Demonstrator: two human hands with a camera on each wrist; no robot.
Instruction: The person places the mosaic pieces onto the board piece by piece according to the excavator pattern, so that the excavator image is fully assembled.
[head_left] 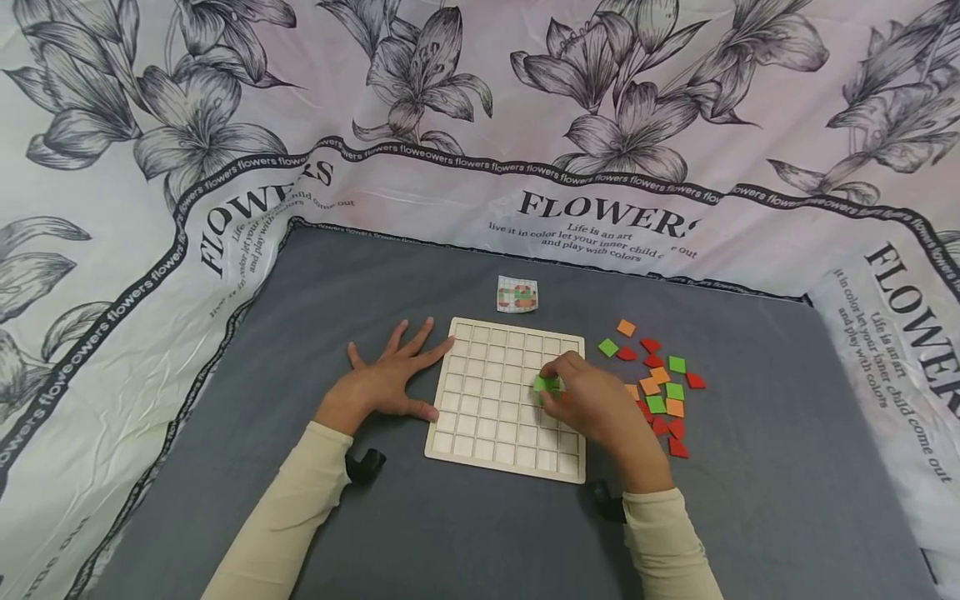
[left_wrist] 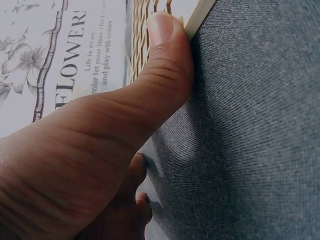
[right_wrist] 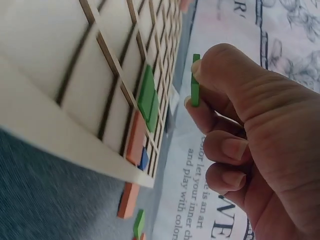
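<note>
A pale wooden grid board [head_left: 486,408] lies on the grey cloth. My left hand [head_left: 386,382] has its fingers spread at the board's left side, with thumb and index finger touching the edge. In the left wrist view its thumb [left_wrist: 167,60] presses on the rim. Over the right part of the board, my right hand [head_left: 596,404] pinches a small green tile [right_wrist: 195,87] between thumb and index finger. Below it, green tiles [right_wrist: 146,95] sit in the grid. An orange tile [right_wrist: 135,137] and a blue piece [right_wrist: 144,159] show near the board's edge.
Loose orange, green and red tiles [head_left: 656,404] lie scattered right of the board. A small printed pattern card [head_left: 517,294] lies behind it. White flower-printed cloth [head_left: 600,217] stands around the back and sides. Dark wrist-camera parts [head_left: 366,467] show beside the sleeves.
</note>
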